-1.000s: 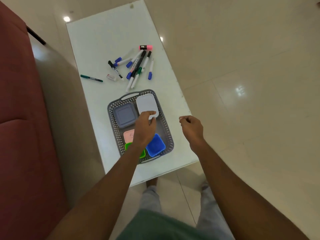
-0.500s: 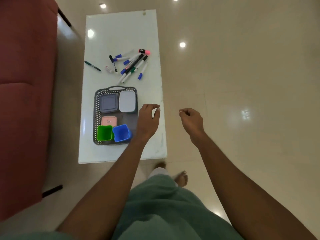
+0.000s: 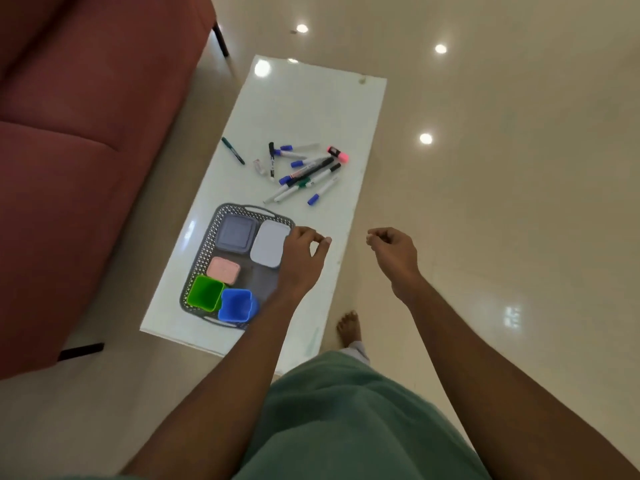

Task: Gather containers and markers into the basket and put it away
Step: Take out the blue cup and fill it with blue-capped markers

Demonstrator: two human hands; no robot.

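1. Nearest the body, the left hand (image 3: 302,259) has lifted off the white container (image 3: 269,243), fingers loosely curled, empty; the right hand (image 3: 393,252) likewise.
2. Beyond, five containers now sit in the basket (image 3: 202,252).
3. Farthest, markers (image 3: 304,171) remain loose on the table (image 3: 311,98); they likely come next.

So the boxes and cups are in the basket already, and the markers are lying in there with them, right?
Not quite. The head view shows the markers loose on the white table, beyond the basket. Only the boxes and cups are in the basket. Both hands are empty.
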